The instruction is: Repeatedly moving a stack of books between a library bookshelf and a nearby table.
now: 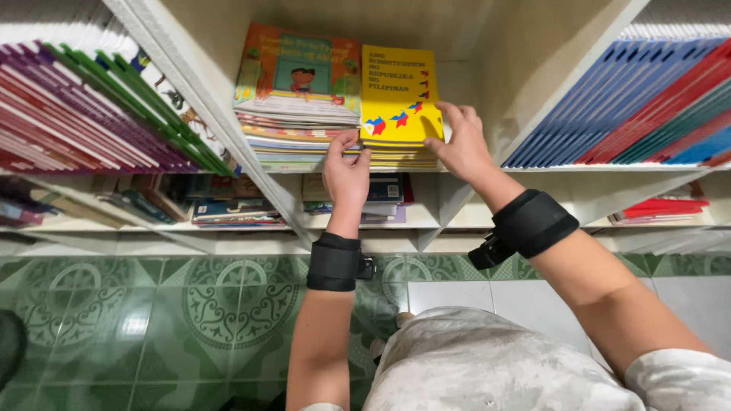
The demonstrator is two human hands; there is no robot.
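We have two stacks of thin books lying flat, side by side, in the middle compartment of the white shelf unit [487, 84]. The left stack [293, 114], topped by an orange-and-green picture book, already sits squared against the compartment's left wall. The right stack [400, 125], topped by a yellow book [397, 91], is the one in hand, and its lower books look a little uneven at the front edge.

Our left hand [346, 173] presses its fingertips against the front edge of the yellow-topped stack, fingers bent, enclosing nothing. Our right hand [463, 144] lies open against the stack's right side, fingers spread along the edge of the yellow book. Neither hand lifts a book.

We judge the placing as done and the aligning as nearly finished; what remains is evening the front edges.

Count: two stacks in this compartment, two hands, two black wrist bands [335, 262]. Books per stack cannot be counted. Upright books fill the compartments at left [99, 114] and right [632, 106]; more lie on the shelf below [228, 209].
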